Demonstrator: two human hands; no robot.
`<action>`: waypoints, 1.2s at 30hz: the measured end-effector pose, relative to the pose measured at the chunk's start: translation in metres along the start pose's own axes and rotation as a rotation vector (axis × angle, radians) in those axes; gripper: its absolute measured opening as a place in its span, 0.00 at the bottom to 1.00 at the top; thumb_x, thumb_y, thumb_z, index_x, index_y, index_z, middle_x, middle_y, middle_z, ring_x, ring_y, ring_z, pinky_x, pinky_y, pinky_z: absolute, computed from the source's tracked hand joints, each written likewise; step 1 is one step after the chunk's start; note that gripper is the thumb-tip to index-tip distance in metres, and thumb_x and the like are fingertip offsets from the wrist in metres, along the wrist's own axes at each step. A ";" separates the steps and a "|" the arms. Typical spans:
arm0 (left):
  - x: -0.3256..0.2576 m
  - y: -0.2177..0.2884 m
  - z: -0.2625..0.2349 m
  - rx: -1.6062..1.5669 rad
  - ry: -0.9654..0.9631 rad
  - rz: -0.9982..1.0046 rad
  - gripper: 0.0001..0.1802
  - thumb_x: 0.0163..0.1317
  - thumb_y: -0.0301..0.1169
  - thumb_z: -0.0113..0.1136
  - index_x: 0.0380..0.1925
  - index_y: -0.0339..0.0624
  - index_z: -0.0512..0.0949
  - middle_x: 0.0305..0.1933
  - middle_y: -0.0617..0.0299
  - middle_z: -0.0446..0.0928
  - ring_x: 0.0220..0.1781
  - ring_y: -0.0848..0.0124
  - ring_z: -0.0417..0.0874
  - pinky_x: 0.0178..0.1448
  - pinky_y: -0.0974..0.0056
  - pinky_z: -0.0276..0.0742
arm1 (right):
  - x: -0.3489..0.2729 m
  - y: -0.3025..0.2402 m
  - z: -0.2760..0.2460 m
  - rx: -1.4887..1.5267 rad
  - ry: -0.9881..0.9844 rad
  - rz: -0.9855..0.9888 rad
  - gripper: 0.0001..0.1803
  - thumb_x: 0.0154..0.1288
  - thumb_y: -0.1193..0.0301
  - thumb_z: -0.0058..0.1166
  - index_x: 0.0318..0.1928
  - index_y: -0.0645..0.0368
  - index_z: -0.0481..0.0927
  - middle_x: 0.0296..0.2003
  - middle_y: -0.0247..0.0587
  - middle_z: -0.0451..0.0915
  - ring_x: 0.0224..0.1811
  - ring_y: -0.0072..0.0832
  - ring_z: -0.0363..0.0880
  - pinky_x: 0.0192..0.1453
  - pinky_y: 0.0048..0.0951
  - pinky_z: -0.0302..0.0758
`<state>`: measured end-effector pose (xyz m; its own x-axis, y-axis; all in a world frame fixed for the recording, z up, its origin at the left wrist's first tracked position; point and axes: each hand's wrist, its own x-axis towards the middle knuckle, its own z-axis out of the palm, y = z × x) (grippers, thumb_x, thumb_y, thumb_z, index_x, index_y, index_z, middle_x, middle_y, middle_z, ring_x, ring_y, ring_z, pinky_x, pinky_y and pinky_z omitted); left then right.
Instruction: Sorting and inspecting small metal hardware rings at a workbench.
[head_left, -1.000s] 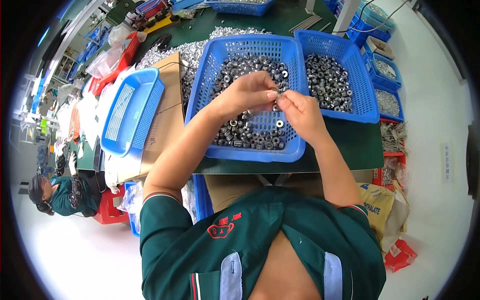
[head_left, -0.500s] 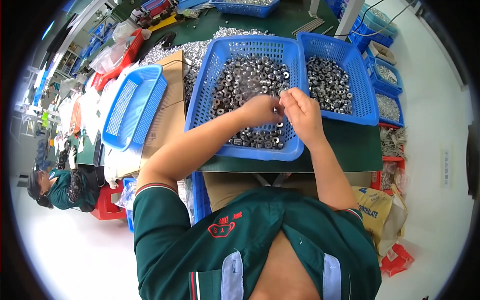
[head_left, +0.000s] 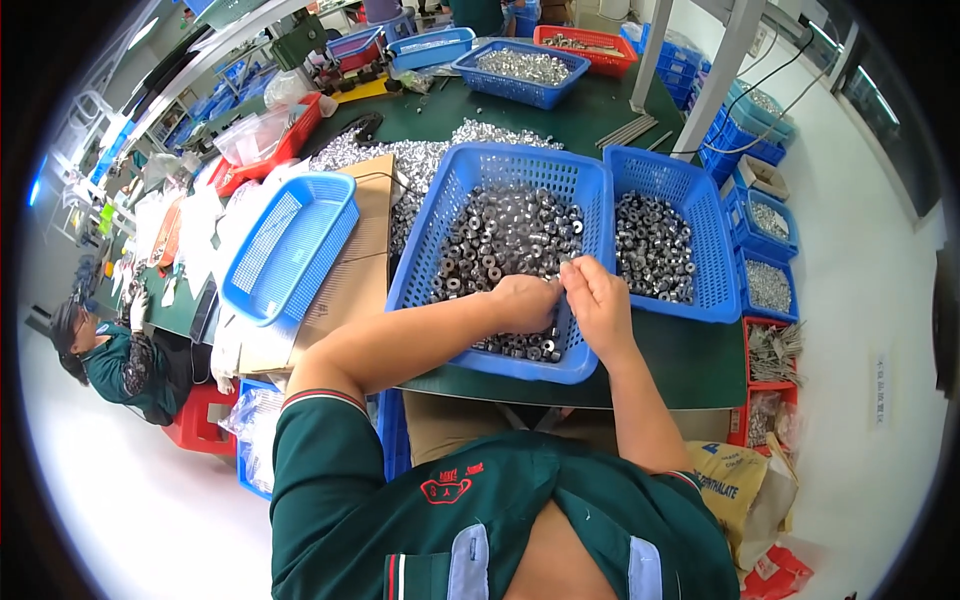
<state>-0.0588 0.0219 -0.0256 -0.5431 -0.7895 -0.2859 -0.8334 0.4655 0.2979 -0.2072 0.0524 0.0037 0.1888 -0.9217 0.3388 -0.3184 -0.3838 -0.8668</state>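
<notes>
Shiny grey metal rings (head_left: 490, 247), short, holed, heaped in blue basket (head_left: 530, 370). Left hand (head_left: 527, 303) and right hand (head_left: 600, 305) curled close together above; can't tell whether either grips anything.

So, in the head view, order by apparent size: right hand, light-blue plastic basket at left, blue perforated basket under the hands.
1. Blue perforated basket
2. Light-blue plastic basket
3. Right hand
</notes>
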 end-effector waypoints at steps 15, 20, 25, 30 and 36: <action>-0.022 -0.024 -0.059 -1.744 0.006 0.132 0.16 0.69 0.33 0.47 0.51 0.34 0.71 0.30 0.63 0.74 0.24 0.78 0.65 0.25 0.73 0.58 | 0.001 -0.004 0.001 0.115 0.077 -0.037 0.09 0.67 0.67 0.55 0.36 0.62 0.79 0.18 0.33 0.74 0.20 0.14 0.67 0.24 0.22 0.64; -0.026 -0.030 -0.060 -1.765 -0.005 0.141 0.14 0.68 0.30 0.50 0.51 0.37 0.74 0.34 0.59 0.79 0.23 0.78 0.67 0.26 0.73 0.61 | 0.001 -0.005 0.000 0.160 0.101 0.004 0.09 0.68 0.68 0.53 0.37 0.62 0.79 0.19 0.33 0.73 0.22 0.13 0.67 0.25 0.21 0.64; -0.024 -0.033 -0.053 -1.775 -0.020 0.207 0.10 0.65 0.31 0.57 0.44 0.42 0.76 0.31 0.63 0.77 0.23 0.79 0.67 0.26 0.74 0.60 | 0.000 -0.002 0.002 0.152 0.100 0.009 0.09 0.68 0.68 0.52 0.36 0.62 0.77 0.18 0.35 0.72 0.20 0.18 0.68 0.25 0.24 0.66; -0.025 -0.025 -0.055 -1.693 0.008 0.233 0.11 0.63 0.32 0.61 0.38 0.40 0.71 0.23 0.69 0.66 0.22 0.80 0.62 0.23 0.74 0.54 | 0.001 -0.004 0.002 -0.027 0.046 -0.057 0.08 0.66 0.70 0.52 0.34 0.63 0.76 0.18 0.37 0.73 0.20 0.22 0.70 0.25 0.27 0.66; -0.025 -0.026 -0.053 -1.678 0.024 0.173 0.11 0.63 0.33 0.62 0.34 0.40 0.70 0.20 0.68 0.66 0.17 0.81 0.59 0.19 0.75 0.49 | 0.003 -0.001 0.004 -0.153 0.040 -0.128 0.10 0.64 0.68 0.54 0.28 0.59 0.73 0.18 0.47 0.74 0.21 0.45 0.75 0.24 0.40 0.67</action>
<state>-0.0186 0.0082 0.0217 -0.5956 -0.7909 -0.1404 0.2609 -0.3558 0.8974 -0.2028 0.0499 0.0042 0.2006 -0.8651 0.4598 -0.4322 -0.4993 -0.7509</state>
